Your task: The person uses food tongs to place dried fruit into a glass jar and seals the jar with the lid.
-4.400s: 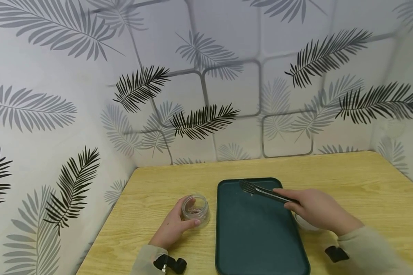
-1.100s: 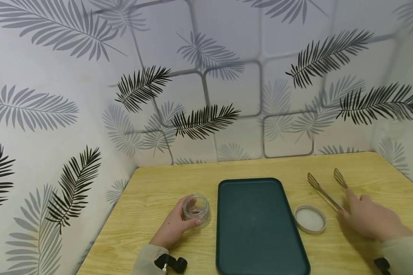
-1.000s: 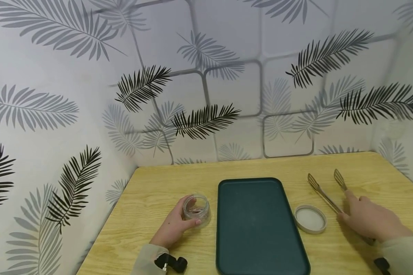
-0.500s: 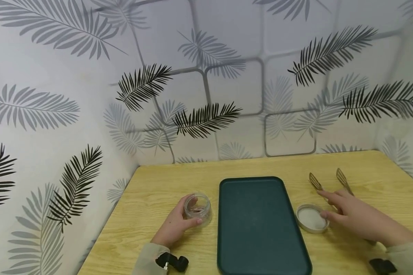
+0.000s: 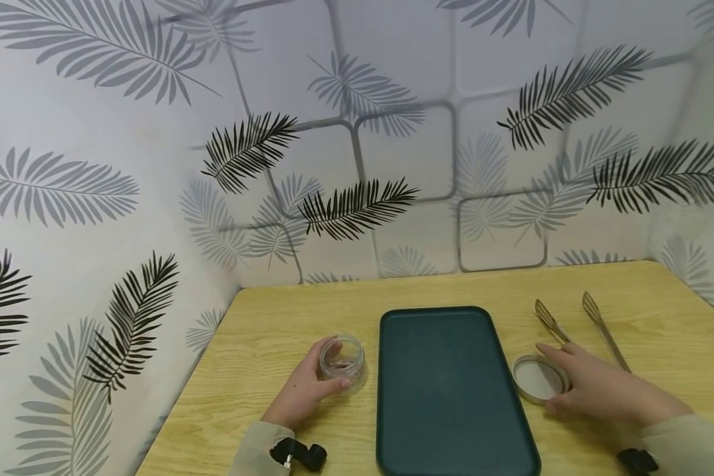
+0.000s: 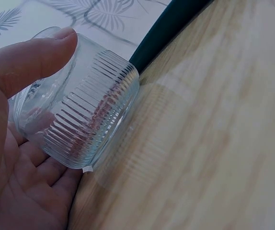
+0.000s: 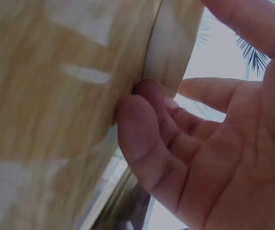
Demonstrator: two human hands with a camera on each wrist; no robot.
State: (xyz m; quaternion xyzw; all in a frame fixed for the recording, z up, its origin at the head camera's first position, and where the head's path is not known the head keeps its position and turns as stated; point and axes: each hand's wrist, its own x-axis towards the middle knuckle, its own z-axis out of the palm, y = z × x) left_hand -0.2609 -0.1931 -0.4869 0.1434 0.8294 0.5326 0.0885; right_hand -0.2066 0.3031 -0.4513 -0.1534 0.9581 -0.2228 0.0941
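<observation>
My left hand [image 5: 303, 390] holds a small clear glass jar [image 5: 344, 373] on the table, left of the tray, with thumb and fingers around its side. Ribbed glass shows in the left wrist view, and small reddish pieces [image 6: 97, 117] lie in the jar's bottom. My right hand [image 5: 601, 390] is at a round pale lid [image 5: 535, 382] just right of the tray, with forefinger and thumb spread at its right side. In the right wrist view the lower fingers curl close to the tabletop. Slotted-tip tongs [image 5: 608, 336] lie spread behind this hand, their handle end hidden by it.
A dark green rectangular tray [image 5: 446, 390] lies lengthwise between the two hands, bare on top. The wooden table [image 5: 285, 311] ends at a leaf-patterned wall [image 5: 404, 172] at the back and left. Each wrist carries a black strap mount [image 5: 297, 456].
The right hand carried the tongs from over the tray to the table's right side and let go of them. It then moved left to the lid. The left hand stays on the jar.
</observation>
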